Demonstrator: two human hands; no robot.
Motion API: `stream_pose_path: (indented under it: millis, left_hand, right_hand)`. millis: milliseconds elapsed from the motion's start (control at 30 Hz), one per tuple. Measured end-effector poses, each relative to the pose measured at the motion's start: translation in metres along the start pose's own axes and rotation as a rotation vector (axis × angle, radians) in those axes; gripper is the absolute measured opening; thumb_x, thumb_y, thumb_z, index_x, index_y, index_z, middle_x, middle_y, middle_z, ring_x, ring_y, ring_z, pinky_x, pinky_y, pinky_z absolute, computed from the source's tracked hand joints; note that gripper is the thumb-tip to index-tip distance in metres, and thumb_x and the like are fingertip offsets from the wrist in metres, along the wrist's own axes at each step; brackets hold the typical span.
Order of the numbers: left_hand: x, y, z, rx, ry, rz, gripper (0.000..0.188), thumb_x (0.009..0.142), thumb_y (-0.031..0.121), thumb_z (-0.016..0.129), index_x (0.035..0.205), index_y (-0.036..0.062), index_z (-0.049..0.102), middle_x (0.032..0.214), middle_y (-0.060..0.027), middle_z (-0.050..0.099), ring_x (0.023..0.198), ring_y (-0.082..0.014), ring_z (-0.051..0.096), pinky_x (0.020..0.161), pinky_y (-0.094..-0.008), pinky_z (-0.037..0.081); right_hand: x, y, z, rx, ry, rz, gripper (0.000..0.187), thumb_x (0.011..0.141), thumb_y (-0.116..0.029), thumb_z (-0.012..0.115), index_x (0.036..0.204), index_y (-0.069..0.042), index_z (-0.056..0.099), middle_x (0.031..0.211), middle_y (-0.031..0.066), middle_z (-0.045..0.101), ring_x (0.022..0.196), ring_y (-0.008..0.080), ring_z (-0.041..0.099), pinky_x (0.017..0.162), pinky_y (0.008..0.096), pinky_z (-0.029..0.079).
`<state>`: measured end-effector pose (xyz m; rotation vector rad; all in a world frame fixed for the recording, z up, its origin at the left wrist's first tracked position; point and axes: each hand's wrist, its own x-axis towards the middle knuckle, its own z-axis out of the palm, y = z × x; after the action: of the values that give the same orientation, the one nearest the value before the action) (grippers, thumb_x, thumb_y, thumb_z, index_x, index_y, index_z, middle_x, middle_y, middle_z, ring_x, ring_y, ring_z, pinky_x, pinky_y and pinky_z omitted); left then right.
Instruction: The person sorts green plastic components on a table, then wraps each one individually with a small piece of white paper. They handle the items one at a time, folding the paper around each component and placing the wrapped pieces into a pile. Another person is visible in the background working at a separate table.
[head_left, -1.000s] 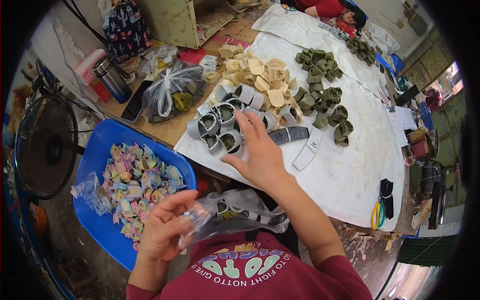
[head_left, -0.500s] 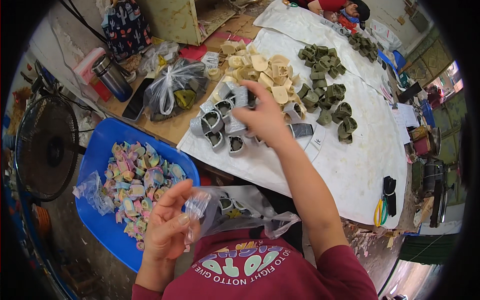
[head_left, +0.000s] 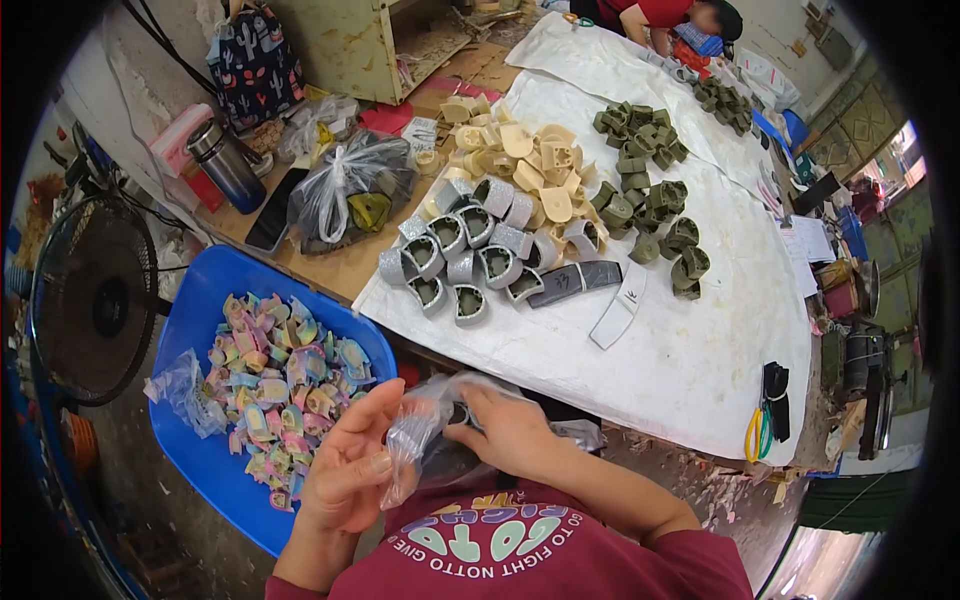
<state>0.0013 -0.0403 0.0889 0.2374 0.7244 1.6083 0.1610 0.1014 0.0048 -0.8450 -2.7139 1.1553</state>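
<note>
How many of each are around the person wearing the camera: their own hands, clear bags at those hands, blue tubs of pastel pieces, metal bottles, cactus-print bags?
Own hands (left hand, right hand): 2
Clear bag: 1
Blue tub: 1
Metal bottle: 1
Cactus-print bag: 1
Total: 6

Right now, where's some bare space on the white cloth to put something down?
The biggest bare patch of the white cloth is right of the white strip, below the olive pieces and left of the black bundle. It's crowded at upper left, where silver pieces bunch against cream pieces.
</note>
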Motion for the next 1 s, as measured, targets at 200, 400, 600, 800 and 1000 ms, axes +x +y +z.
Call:
stream_pose_path:
  millis: [200,400,600,800,1000]
  left_hand:
    - [0.004,-0.004,-0.001,-0.046,-0.079,-0.031,0.065,0.082,0.001,0.063,0.142,0.0043,0.039,0.132,-0.0197,0.046,0.093,-0.0202,0.061,0.061,-0.0260,0.050]
    - [0.007,-0.006,0.006,-0.056,-0.058,-0.048,0.064,0.082,0.000,0.063,0.142,0.0041,0.039,0.133,-0.0198,0.046,0.096,-0.0202,0.060,0.062,-0.0255,0.050]
    - [0.012,-0.003,0.009,-0.016,-0.046,-0.007,0.066,0.081,0.002,0.064,0.142,0.0040,0.038,0.134,-0.0191,0.044,0.103,-0.0214,0.058,0.063,-0.0252,0.051]
    - [0.012,-0.004,0.010,-0.025,-0.022,0.085,0.070,0.079,0.008,0.066,0.143,0.0050,0.038,0.135,-0.0180,0.044,0.100,-0.0230,0.059,0.059,-0.0261,0.051]
    - [0.023,-0.007,0.011,-0.066,-0.008,0.122,0.071,0.079,0.010,0.066,0.144,0.0078,0.037,0.136,-0.0177,0.044,0.083,-0.0204,0.060,0.053,-0.0252,0.047]
  right_hand:
    - [0.097,0.007,-0.113,-0.242,0.583,-0.126,0.057,0.078,-0.018,0.068,0.131,-0.009,0.049,0.120,0.0165,0.057,0.089,0.0299,0.064,0.075,0.0423,0.051]
    - [0.163,0.019,-0.130,-0.472,0.333,0.077,0.070,0.070,-0.006,0.065,0.136,-0.014,0.045,0.138,0.0169,0.043,0.113,0.0397,0.053,0.094,0.0436,0.047]
    - [0.162,0.035,-0.139,-0.133,0.427,-0.034,0.059,0.071,-0.006,0.062,0.129,-0.012,0.053,0.120,0.0164,0.056,0.110,0.0329,0.055,0.097,0.0377,0.045]
    - [0.117,0.050,-0.135,0.987,0.602,-0.084,0.071,0.072,0.002,0.063,0.138,-0.009,0.040,0.124,0.0138,0.057,0.107,0.0256,0.059,0.083,0.0375,0.055]
    - [-0.008,0.004,-0.040,0.669,-0.029,-0.402,0.063,0.075,-0.006,0.062,0.136,-0.010,0.046,0.134,0.0159,0.049,0.128,0.0301,0.046,0.108,0.0403,0.034]
